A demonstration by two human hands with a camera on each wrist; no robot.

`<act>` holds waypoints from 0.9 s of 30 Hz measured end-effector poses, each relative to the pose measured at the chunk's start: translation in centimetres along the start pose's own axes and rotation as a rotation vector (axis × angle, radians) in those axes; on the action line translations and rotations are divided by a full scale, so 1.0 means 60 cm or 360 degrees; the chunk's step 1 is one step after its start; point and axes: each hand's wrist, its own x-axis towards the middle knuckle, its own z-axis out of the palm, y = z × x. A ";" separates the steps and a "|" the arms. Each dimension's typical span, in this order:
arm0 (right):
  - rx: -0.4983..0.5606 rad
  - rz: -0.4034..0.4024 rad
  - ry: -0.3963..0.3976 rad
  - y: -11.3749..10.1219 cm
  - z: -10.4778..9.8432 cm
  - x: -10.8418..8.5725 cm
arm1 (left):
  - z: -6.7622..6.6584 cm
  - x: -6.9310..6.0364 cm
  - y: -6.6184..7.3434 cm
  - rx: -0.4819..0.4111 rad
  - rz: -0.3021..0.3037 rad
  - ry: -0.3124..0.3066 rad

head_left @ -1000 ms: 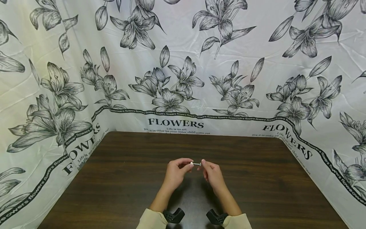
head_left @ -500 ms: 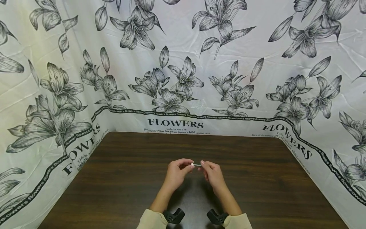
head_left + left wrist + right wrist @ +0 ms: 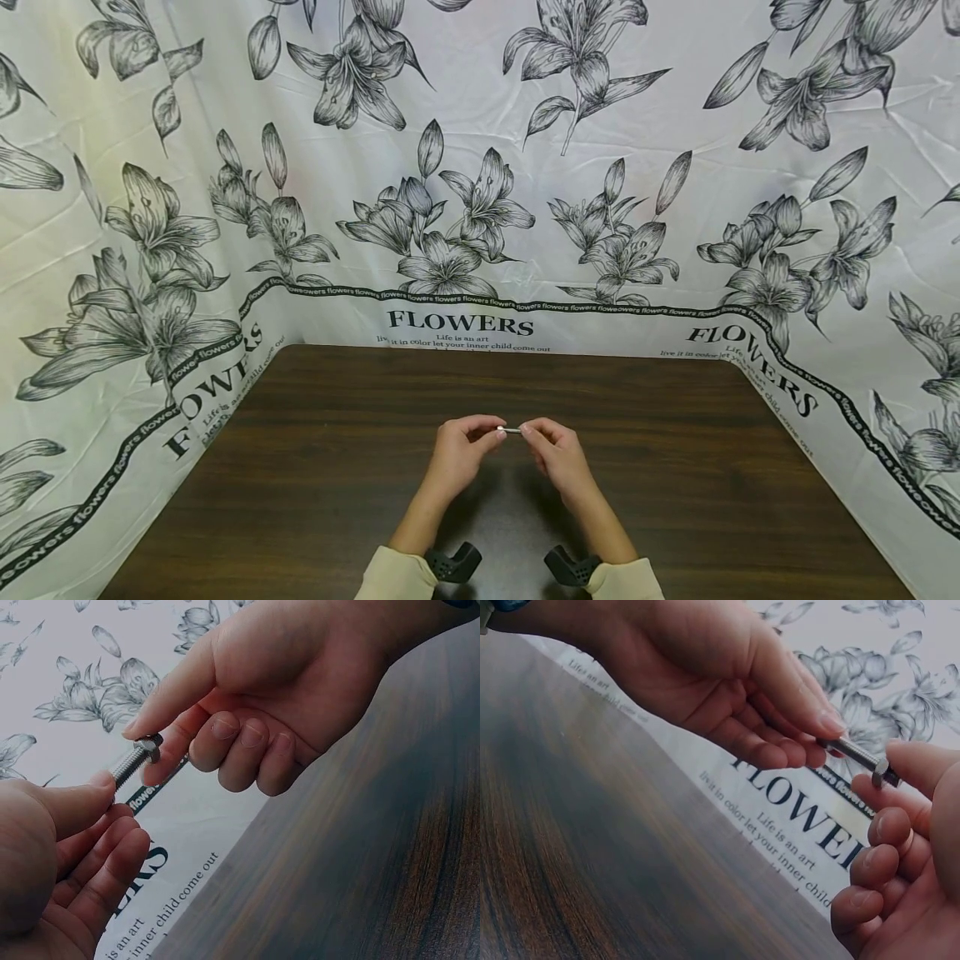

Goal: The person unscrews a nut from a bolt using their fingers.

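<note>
A small silver bolt is held level between both hands over the table's middle. My left hand pinches its left end between thumb and index finger, hiding that end. From the other side, my right hand has thumb and forefinger at the hex nut. In the left wrist view the threaded bolt bears the nut near its right end. Close up in the right wrist view, the nut sits between the right thumb and index finger, a short dark stub of bolt beyond it.
Beneath the hands lies a dark wood-grain table. White cloth printed with black lilies and lettering rises around its back and sides. Black wrist devices sit at both cuffs.
The right hand's fingertips have shifted slightly left, toward the left hand. They now cover the nut in the head view, and less bolt shows. The left hand has hardly moved.
</note>
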 end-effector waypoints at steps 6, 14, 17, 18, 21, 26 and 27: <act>0.0037 -0.0062 -0.0035 -0.003 0.000 -0.002 | -0.002 0.001 0.000 -0.0021 0.0014 -0.0004; 0.0037 -0.0197 -0.0078 -0.005 0.000 -0.004 | -0.004 0.001 0.000 -0.0045 0.0018 0.0008; 0.0048 -0.0227 -0.0072 -0.004 0.000 -0.004 | -0.003 0.002 -0.003 -0.0065 0.0021 0.0010; 0.0053 -0.0234 -0.0067 -0.004 0.000 -0.003 | -0.003 0.002 -0.004 -0.0067 0.0024 0.0010; 0.0064 -0.0258 -0.0052 0.003 -0.002 0.000 | 0.001 0.008 -0.026 -0.0058 0.0025 0.0017; 0.0107 -0.0290 0.0004 0.030 -0.008 0.010 | 0.007 0.015 -0.061 -0.0047 0.0014 0.0024; 0.0114 -0.0281 0.0026 0.036 -0.008 0.013 | 0.007 0.016 -0.063 -0.0049 0.0008 0.0023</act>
